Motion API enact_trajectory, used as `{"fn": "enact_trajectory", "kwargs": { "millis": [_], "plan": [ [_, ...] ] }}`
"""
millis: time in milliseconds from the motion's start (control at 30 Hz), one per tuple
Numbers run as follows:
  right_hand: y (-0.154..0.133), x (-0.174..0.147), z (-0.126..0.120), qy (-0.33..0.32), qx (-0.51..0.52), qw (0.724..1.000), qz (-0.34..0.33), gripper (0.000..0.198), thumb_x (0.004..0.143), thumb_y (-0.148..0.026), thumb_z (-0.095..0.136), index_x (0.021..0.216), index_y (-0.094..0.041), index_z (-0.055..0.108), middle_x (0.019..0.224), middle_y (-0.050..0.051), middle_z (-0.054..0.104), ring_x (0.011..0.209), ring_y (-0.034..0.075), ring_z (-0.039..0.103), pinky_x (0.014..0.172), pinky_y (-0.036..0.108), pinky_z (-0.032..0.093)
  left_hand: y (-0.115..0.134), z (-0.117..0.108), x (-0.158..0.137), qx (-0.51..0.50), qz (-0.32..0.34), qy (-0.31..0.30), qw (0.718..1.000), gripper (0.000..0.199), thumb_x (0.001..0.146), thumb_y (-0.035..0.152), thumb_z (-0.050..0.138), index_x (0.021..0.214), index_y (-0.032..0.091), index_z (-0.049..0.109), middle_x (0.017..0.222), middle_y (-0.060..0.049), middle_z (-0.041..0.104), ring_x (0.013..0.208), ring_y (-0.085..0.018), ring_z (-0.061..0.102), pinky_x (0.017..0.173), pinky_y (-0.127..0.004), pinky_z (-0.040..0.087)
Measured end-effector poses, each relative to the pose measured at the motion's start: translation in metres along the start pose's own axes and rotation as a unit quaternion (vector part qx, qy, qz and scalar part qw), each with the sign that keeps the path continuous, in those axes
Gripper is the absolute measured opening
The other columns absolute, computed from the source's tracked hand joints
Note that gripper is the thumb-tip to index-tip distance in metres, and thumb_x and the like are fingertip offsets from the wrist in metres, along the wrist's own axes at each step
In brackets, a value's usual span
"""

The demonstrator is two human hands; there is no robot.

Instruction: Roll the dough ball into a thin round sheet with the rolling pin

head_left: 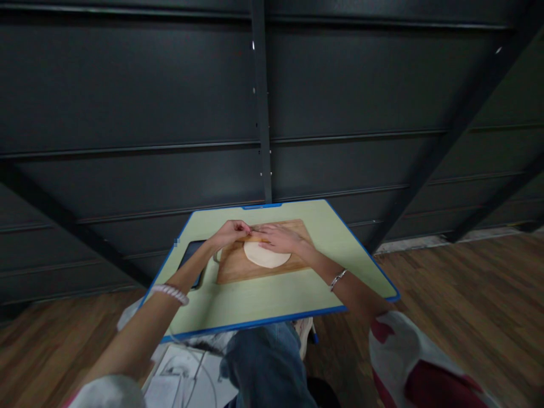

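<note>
A thin, pale round of dough (267, 256) lies on a wooden board (232, 272). Across its far edge runs what looks like a short wooden rolling pin (256, 238), partly covered by my hands. My right hand (278, 238) rests palm down over the pin and the dough's far right side, fingers stretched toward the left. At the pin's left end is my left hand (230, 233), its fingers closed in a pinch close to my right fingertips. What the left fingers hold is too small to make out.
The board sits on a pale green tabletop (340, 243) with a blue rim. A dark tablet or phone (191, 253) lies left of the board, partly behind my left forearm. A dark panelled wall (191, 85) stands beyond the table. White boxes and a cable (199, 368) are below, beside my legs.
</note>
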State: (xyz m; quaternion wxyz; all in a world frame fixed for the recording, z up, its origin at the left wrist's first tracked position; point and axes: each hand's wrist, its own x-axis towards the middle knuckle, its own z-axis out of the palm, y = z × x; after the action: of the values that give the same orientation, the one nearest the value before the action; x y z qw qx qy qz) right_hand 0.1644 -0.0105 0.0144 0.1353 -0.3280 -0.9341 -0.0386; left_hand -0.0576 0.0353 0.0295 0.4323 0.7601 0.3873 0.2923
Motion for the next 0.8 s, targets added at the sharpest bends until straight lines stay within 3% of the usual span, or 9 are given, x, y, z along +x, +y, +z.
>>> {"fn": "enact_trajectory", "kwargs": {
  "millis": [100, 200, 267, 400, 467, 600, 700, 800],
  "plan": [
    [0.0, 0.0, 0.002, 0.002, 0.018, 1.0, 0.011, 0.047, 0.095, -0.035, 0.035, 0.14, -0.022, 0.035, 0.14, 0.006, 0.043, 0.128, 0.017, 0.037, 0.107, 0.035, 0.027, -0.005, 0.0, 0.003, 0.033, 0.012, 0.013, 0.999, 0.023, 0.067, 0.034, 0.06, 0.076, 0.013, 0.062, 0.076, -0.005, 0.067, 0.073, -0.015, 0.061, 0.071, -0.027, 0.047],
    [0.001, 0.002, 0.007, 0.016, 0.025, 0.997, 0.076, 0.046, 0.096, -0.035, 0.026, 0.139, -0.019, 0.037, 0.143, 0.005, 0.039, 0.132, 0.015, 0.032, 0.11, 0.033, 0.024, -0.011, 0.005, 0.008, 0.15, 0.025, 0.04, 0.988, 0.024, 0.077, 0.032, 0.049, 0.084, 0.013, 0.062, 0.086, -0.008, 0.067, 0.082, -0.018, 0.061, 0.077, -0.03, 0.048],
    [0.002, 0.005, 0.012, 0.02, 0.022, 0.987, 0.16, 0.049, 0.097, -0.036, 0.021, 0.138, -0.015, 0.038, 0.145, 0.007, 0.036, 0.134, 0.016, 0.028, 0.11, 0.034, 0.023, -0.013, 0.011, 0.009, 0.279, 0.033, 0.043, 0.959, 0.028, 0.083, 0.027, 0.04, 0.093, 0.013, 0.062, 0.101, -0.012, 0.066, 0.096, -0.02, 0.059, 0.086, -0.034, 0.045],
    [0.006, 0.012, 0.018, -0.003, 0.016, 0.958, 0.286, 0.054, 0.096, -0.041, 0.019, 0.134, -0.012, 0.043, 0.142, 0.011, 0.039, 0.133, 0.021, 0.032, 0.11, 0.037, 0.023, -0.009, 0.024, 0.006, 0.49, -0.005, 0.005, 0.871, 0.037, 0.089, 0.023, 0.029, 0.113, 0.017, 0.056, 0.128, -0.012, 0.054, 0.119, -0.025, 0.047, 0.099, -0.049, 0.033],
    [0.008, 0.015, 0.018, -0.008, 0.01, 0.95, 0.313, 0.055, 0.096, -0.043, 0.019, 0.132, -0.01, 0.046, 0.139, 0.013, 0.044, 0.13, 0.023, 0.037, 0.109, 0.037, 0.026, -0.005, 0.028, 0.007, 0.517, -0.042, 0.002, 0.855, 0.041, 0.091, 0.027, 0.024, 0.121, 0.018, 0.051, 0.134, -0.011, 0.048, 0.123, -0.026, 0.043, 0.099, -0.055, 0.031],
    [0.013, 0.016, 0.016, 0.002, -0.019, 0.941, 0.339, 0.053, 0.096, -0.04, 0.017, 0.127, -0.011, 0.05, 0.132, 0.014, 0.051, 0.123, 0.023, 0.044, 0.104, 0.037, 0.032, -0.001, 0.027, 0.022, 0.503, -0.104, -0.007, 0.858, 0.049, 0.091, 0.035, 0.018, 0.129, 0.018, 0.045, 0.141, -0.01, 0.041, 0.128, -0.026, 0.037, 0.101, -0.059, 0.026],
    [0.02, 0.016, 0.014, -0.035, -0.037, 0.946, 0.32, 0.041, 0.095, -0.031, 0.026, 0.121, -0.016, 0.054, 0.126, 0.013, 0.056, 0.12, 0.023, 0.047, 0.102, 0.037, 0.034, -0.003, 0.023, 0.038, 0.487, -0.126, -0.022, 0.864, 0.049, 0.09, 0.036, 0.02, 0.129, 0.02, 0.047, 0.142, -0.008, 0.041, 0.129, -0.024, 0.037, 0.105, -0.054, 0.023],
    [0.027, 0.019, 0.014, -0.073, -0.05, 0.946, 0.313, 0.035, 0.093, -0.025, 0.033, 0.118, -0.018, 0.057, 0.123, 0.013, 0.058, 0.118, 0.025, 0.048, 0.1, 0.04, 0.035, -0.009, 0.02, 0.051, 0.48, -0.138, -0.014, 0.866, 0.048, 0.089, 0.036, 0.025, 0.129, 0.022, 0.047, 0.139, -0.008, 0.045, 0.125, -0.023, 0.043, 0.104, -0.047, 0.028]
  ]
}}
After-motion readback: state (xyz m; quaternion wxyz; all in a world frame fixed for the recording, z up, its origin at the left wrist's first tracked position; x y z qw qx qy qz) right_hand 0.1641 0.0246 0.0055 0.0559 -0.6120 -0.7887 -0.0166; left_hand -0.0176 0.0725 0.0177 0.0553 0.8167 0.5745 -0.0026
